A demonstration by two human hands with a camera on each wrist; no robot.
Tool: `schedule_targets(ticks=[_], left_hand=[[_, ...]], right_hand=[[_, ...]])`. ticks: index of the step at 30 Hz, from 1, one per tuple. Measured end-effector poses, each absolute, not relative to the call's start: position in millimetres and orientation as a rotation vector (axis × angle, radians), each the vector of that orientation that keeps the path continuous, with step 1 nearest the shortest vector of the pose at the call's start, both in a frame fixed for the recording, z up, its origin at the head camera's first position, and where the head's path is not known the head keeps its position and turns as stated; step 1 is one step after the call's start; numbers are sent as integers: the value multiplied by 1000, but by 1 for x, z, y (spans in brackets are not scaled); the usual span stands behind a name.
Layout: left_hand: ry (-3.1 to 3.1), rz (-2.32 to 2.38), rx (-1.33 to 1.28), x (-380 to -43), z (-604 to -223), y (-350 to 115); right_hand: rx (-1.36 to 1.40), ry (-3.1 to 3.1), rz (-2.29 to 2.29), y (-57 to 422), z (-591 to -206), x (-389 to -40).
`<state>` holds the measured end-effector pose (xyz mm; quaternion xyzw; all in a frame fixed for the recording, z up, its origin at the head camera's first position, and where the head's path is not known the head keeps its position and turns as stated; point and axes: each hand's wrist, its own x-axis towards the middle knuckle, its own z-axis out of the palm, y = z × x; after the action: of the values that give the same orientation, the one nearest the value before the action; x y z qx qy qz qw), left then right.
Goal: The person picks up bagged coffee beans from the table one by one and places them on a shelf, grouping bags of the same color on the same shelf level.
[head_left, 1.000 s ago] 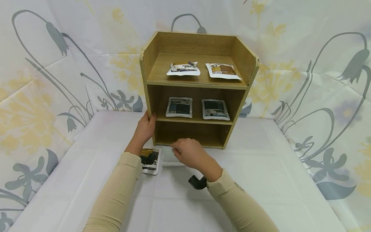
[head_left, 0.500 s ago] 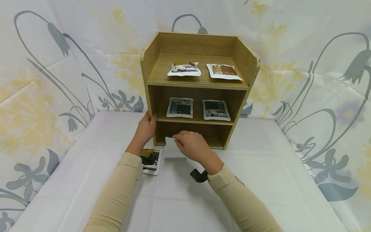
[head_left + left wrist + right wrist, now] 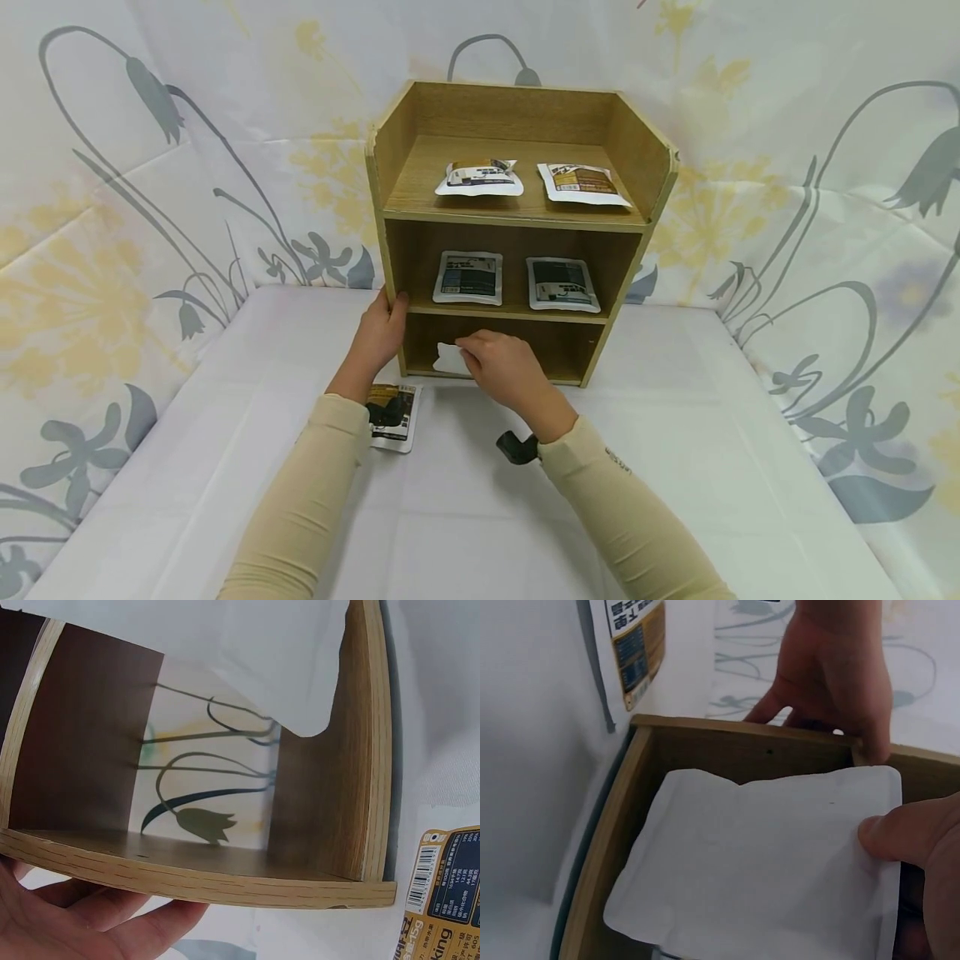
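A small wooden shelf unit with three levels stands at the back of the table. My left hand grips its left side panel, thumb on the front edge where the middle board meets it. My right hand pinches a white pouch by one edge, thumb on its plain white face. The pouch is at the mouth of the bottom compartment, tilted, its plain side toward me. In the left wrist view the pouch overlaps the opening of that compartment. Its other face is mostly hidden.
Two pouches with brown labels, a left one and a right one, lie on the top level. Two dark-labelled ones, left and right, lie on the middle level. Another brown-labelled pouch lies on the table by my left wrist.
My right hand has lifted the white pouch off the table and moved it forward to the bottom compartment's opening. The left hand keeps its hold on the shelf unit.
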<state>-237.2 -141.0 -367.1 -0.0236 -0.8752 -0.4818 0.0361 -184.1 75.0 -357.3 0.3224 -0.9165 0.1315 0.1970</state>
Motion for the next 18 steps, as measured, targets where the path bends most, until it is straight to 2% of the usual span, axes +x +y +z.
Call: schedule_targets(ticks=[18], left_hand=[[-2689,-1478,-70,-240,-370,-142]], right_hand=[[849,-2498,353,70,-377,-190]])
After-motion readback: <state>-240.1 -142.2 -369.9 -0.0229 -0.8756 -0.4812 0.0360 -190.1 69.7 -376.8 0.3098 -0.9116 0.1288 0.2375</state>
